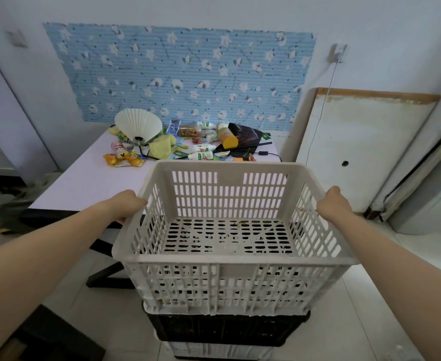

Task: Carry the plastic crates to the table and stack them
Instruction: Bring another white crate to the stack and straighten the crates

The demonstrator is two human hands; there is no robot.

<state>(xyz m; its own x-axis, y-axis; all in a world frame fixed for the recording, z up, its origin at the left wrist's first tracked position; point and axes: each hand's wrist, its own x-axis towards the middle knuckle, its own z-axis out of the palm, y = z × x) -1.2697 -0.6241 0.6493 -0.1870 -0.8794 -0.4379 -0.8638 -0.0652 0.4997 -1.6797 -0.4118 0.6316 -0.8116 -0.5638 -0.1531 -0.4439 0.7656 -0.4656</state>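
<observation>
Hands grip the white crate [227, 230] by its side rims: left hand [128, 204] at 9 o'clock, right hand [332, 203] at 3 o'clock, fingers clenched on the rim. It sits on a black crate [229, 329] on the floor. Next, probably, comes lifting it to the counter [89, 183] at 11 o'clock, keeping clear of the clutter.

White slotted crate [224, 230] on top, black crate [227, 327] beneath, another white crate [222, 351] at the bottom. Pale lilac desk [84, 183] on black legs. Blue wall panel [177, 74] strewn with white flowers. Cream pleated fan [138, 125]. Whitish floor tiles [89, 295].
</observation>
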